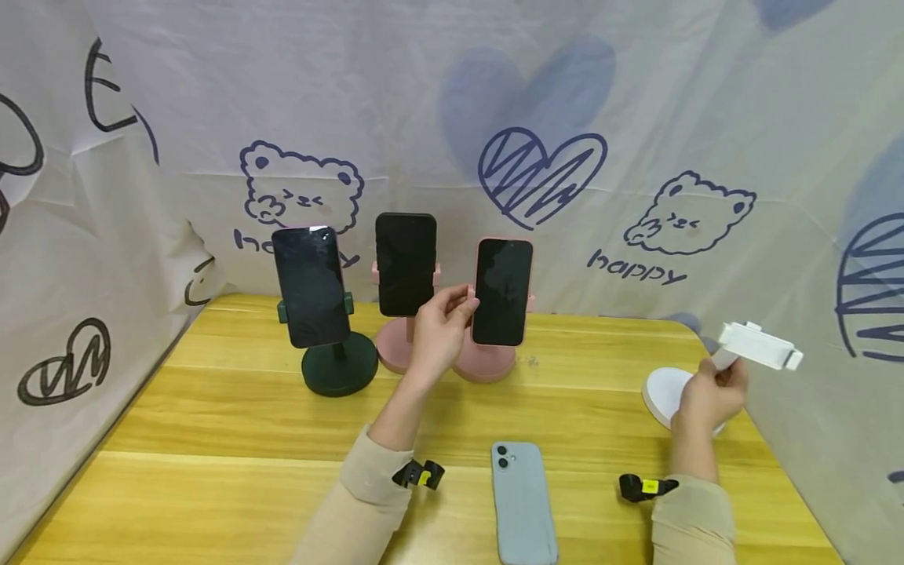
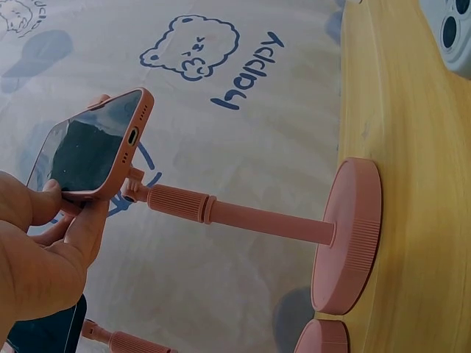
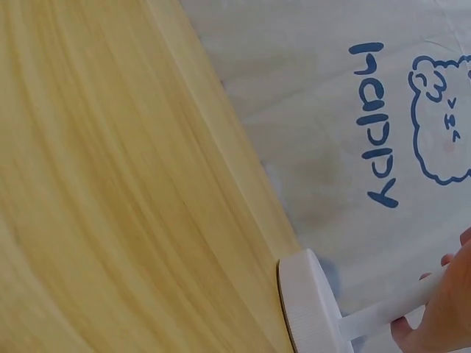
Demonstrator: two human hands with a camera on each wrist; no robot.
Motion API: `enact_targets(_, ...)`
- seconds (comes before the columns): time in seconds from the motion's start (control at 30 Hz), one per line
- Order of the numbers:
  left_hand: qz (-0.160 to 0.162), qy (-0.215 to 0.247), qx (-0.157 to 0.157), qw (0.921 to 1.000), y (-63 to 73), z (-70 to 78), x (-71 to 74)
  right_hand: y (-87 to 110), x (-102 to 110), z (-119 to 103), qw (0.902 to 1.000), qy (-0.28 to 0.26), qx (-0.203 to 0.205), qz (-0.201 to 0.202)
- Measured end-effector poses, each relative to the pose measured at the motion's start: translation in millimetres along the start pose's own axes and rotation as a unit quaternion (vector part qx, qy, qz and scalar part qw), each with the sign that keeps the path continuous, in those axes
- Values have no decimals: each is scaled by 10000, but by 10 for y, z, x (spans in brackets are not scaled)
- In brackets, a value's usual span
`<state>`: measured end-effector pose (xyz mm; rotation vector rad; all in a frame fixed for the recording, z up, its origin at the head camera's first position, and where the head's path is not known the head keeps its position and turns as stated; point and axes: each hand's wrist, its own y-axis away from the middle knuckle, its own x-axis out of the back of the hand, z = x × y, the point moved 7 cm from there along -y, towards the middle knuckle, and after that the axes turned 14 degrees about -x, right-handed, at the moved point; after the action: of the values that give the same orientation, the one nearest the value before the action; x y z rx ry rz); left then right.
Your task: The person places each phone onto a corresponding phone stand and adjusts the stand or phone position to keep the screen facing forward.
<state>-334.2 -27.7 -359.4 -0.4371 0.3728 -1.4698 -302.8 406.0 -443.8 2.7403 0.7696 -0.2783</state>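
My left hand [image 1: 438, 333] pinches the left edge of a phone in a pink case [image 1: 503, 292]. That phone sits upright, screen toward me, in the clamp of a pink phone stand [image 1: 487, 364]. The left wrist view shows the thumb on the phone's [image 2: 92, 151] front edge, with fingers behind it. Over at the right, my right hand [image 1: 708, 398] grips the pole of a white phone stand [image 1: 757, 345], whose clamp holds no phone. Its round base [image 3: 309, 301] rests on the table in the right wrist view; part of the hand is cut off there.
A dark green stand [image 1: 340, 365] and a second pink stand [image 1: 392, 345] hold black-screened phones to the left. Near the front, a light blue-grey phone [image 1: 524, 502] lies back up on the wooden table [image 1: 212, 479]. A printed cloth [image 1: 417, 102] hangs behind.
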Motion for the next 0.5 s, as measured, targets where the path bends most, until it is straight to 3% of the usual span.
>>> enact_targets(0.5,40,-37,49,10000,9,-4,-4,60,-82,29,9987,364,54,-340)
